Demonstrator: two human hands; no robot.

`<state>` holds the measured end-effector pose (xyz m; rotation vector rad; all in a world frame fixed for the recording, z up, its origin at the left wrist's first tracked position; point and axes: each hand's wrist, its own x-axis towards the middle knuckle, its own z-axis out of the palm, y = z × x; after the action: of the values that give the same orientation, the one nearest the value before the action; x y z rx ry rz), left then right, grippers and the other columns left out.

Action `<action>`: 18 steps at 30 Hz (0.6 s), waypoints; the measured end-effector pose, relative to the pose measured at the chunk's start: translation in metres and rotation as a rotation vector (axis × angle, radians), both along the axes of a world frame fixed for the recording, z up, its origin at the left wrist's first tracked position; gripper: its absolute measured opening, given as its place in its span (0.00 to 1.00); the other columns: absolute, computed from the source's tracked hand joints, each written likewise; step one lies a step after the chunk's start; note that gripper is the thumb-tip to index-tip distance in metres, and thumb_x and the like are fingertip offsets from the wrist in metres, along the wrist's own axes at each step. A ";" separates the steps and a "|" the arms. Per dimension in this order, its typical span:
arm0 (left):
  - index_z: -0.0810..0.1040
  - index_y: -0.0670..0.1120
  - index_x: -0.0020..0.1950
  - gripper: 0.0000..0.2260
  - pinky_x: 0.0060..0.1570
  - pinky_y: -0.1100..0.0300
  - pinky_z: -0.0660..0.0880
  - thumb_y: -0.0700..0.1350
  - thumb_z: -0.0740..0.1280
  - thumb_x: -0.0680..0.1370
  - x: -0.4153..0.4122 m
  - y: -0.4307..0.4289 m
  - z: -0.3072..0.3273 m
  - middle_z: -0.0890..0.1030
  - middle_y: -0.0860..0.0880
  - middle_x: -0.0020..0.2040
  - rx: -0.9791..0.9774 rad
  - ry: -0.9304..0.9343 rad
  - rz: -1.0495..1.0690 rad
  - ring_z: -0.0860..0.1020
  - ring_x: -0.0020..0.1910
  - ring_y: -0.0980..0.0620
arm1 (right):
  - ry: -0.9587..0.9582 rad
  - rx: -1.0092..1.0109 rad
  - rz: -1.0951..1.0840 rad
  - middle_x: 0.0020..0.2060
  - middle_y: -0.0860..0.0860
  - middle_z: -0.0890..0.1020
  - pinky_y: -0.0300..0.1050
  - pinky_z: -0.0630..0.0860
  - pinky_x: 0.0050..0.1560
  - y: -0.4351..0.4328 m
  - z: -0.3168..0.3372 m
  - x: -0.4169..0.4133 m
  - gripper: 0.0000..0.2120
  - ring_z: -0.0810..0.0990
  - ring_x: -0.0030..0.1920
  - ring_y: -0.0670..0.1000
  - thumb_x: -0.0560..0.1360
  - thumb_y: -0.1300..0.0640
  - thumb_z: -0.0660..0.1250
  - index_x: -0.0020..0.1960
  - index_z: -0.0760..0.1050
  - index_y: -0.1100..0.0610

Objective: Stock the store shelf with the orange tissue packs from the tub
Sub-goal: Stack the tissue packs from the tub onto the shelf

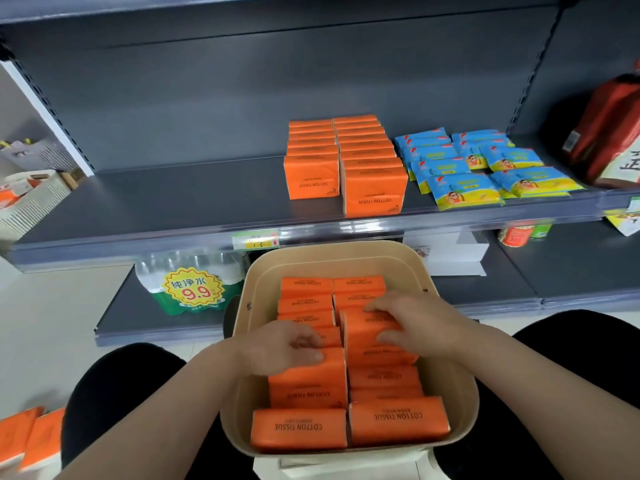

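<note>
Nearest, in the beige tub (329, 258), orange tissue packs (298, 427) stand on edge in two columns, long axes left to right and print upside down, the left hand (287, 348) and right hand (412, 323) each apparently pinching one, while beyond, shelved packs (311, 178) form two rows on the shelf (173, 202).

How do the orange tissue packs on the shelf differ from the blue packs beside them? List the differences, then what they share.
The orange packs are plain orange with small dark lettering; the blue packs are blue and yellow with a cartoon figure. The orange packs stand on edge in tight rows; the blue packs lean back, overlapping loosely. Both sit in two rows on the same shelf.
</note>
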<state>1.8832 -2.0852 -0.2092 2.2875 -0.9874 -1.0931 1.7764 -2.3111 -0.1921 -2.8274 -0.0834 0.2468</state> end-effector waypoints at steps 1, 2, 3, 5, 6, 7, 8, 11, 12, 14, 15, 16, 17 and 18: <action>0.76 0.57 0.58 0.13 0.63 0.57 0.71 0.55 0.69 0.75 0.000 0.000 0.000 0.78 0.58 0.57 0.007 -0.016 -0.017 0.75 0.58 0.58 | -0.025 -0.027 -0.002 0.64 0.43 0.73 0.40 0.68 0.60 -0.001 0.003 0.002 0.23 0.71 0.63 0.46 0.75 0.47 0.67 0.69 0.68 0.46; 0.75 0.57 0.61 0.17 0.63 0.58 0.71 0.56 0.70 0.73 0.000 0.001 0.000 0.77 0.58 0.58 0.029 -0.035 -0.045 0.74 0.58 0.58 | -0.042 -0.050 -0.004 0.64 0.43 0.73 0.39 0.67 0.58 -0.001 0.007 0.005 0.24 0.71 0.64 0.46 0.75 0.47 0.67 0.70 0.68 0.46; 0.73 0.56 0.63 0.21 0.62 0.59 0.70 0.55 0.72 0.72 0.000 0.001 -0.001 0.76 0.58 0.59 0.060 -0.070 -0.081 0.74 0.59 0.58 | -0.059 -0.069 -0.003 0.64 0.43 0.74 0.39 0.67 0.57 -0.001 0.011 0.008 0.23 0.71 0.63 0.47 0.76 0.47 0.66 0.70 0.67 0.46; 0.72 0.54 0.64 0.23 0.59 0.61 0.69 0.52 0.73 0.71 0.003 0.002 0.000 0.76 0.55 0.60 0.109 -0.200 -0.175 0.74 0.59 0.55 | -0.097 -0.093 -0.003 0.62 0.45 0.75 0.41 0.68 0.57 -0.003 0.019 0.015 0.23 0.72 0.62 0.47 0.75 0.46 0.66 0.69 0.68 0.46; 0.73 0.52 0.64 0.22 0.58 0.61 0.69 0.50 0.72 0.72 0.005 0.002 0.001 0.76 0.53 0.60 0.120 -0.269 -0.209 0.74 0.58 0.54 | -0.114 -0.109 -0.002 0.61 0.45 0.76 0.42 0.69 0.57 -0.004 0.023 0.018 0.23 0.72 0.62 0.48 0.75 0.46 0.66 0.69 0.68 0.46; 0.73 0.50 0.63 0.20 0.56 0.61 0.69 0.48 0.72 0.72 0.008 0.001 0.004 0.77 0.52 0.59 0.119 -0.321 -0.216 0.74 0.58 0.52 | -0.132 -0.131 0.001 0.61 0.45 0.76 0.43 0.70 0.58 -0.005 0.027 0.022 0.22 0.72 0.62 0.48 0.75 0.45 0.66 0.68 0.69 0.46; 0.74 0.49 0.63 0.19 0.54 0.61 0.69 0.47 0.71 0.73 0.012 0.000 0.009 0.77 0.51 0.59 0.108 -0.357 -0.196 0.74 0.58 0.51 | -0.155 -0.150 -0.003 0.61 0.45 0.76 0.45 0.71 0.59 -0.006 0.031 0.026 0.23 0.73 0.62 0.49 0.75 0.45 0.66 0.69 0.68 0.46; 0.73 0.49 0.64 0.19 0.50 0.62 0.69 0.46 0.70 0.74 0.030 -0.005 0.037 0.77 0.51 0.57 0.013 -0.475 -0.028 0.75 0.56 0.51 | -0.226 -0.186 -0.036 0.62 0.46 0.76 0.47 0.72 0.59 -0.013 0.043 0.041 0.23 0.74 0.62 0.49 0.75 0.46 0.66 0.68 0.67 0.46; 0.72 0.49 0.64 0.19 0.50 0.60 0.70 0.46 0.70 0.74 0.038 -0.007 0.048 0.77 0.51 0.56 -0.030 -0.544 0.044 0.75 0.55 0.51 | -0.246 -0.195 -0.040 0.61 0.46 0.76 0.47 0.72 0.58 -0.016 0.046 0.047 0.22 0.74 0.62 0.49 0.75 0.46 0.66 0.67 0.67 0.46; 0.72 0.50 0.65 0.20 0.50 0.57 0.72 0.46 0.70 0.73 0.054 -0.016 0.069 0.78 0.49 0.57 -0.108 -0.683 0.166 0.76 0.55 0.48 | -0.275 -0.204 -0.052 0.61 0.46 0.76 0.47 0.70 0.58 -0.021 0.049 0.056 0.21 0.73 0.62 0.49 0.75 0.46 0.66 0.66 0.68 0.46; 0.71 0.49 0.65 0.21 0.51 0.56 0.72 0.45 0.70 0.73 0.063 -0.022 0.077 0.79 0.48 0.57 -0.145 -0.737 0.211 0.76 0.56 0.46 | -0.288 -0.201 -0.062 0.61 0.46 0.76 0.47 0.69 0.58 -0.024 0.050 0.061 0.21 0.73 0.62 0.49 0.75 0.47 0.66 0.67 0.68 0.46; 0.71 0.49 0.66 0.22 0.52 0.54 0.73 0.45 0.70 0.73 0.072 -0.028 0.083 0.79 0.47 0.58 -0.177 -0.781 0.247 0.76 0.56 0.45 | -0.301 -0.192 -0.076 0.62 0.46 0.76 0.47 0.69 0.59 -0.026 0.050 0.064 0.21 0.73 0.63 0.49 0.75 0.47 0.66 0.67 0.68 0.46; 0.70 0.49 0.66 0.22 0.53 0.53 0.73 0.45 0.70 0.73 0.081 -0.035 0.089 0.78 0.47 0.58 -0.196 -0.816 0.280 0.76 0.57 0.45 | -0.310 -0.178 -0.094 0.62 0.46 0.76 0.47 0.68 0.59 -0.028 0.050 0.067 0.21 0.73 0.63 0.49 0.75 0.47 0.66 0.67 0.68 0.46; 0.70 0.49 0.66 0.21 0.53 0.52 0.73 0.45 0.70 0.73 0.089 -0.042 0.095 0.78 0.46 0.58 -0.208 -0.850 0.305 0.75 0.57 0.44 | -0.314 -0.164 -0.107 0.62 0.46 0.76 0.47 0.68 0.60 -0.028 0.049 0.070 0.21 0.73 0.63 0.49 0.75 0.47 0.66 0.67 0.68 0.46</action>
<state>1.9725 -2.1271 -0.1147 2.6191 -0.9082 0.1463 1.8462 -2.3395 -0.1431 -2.9973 0.0217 -0.2260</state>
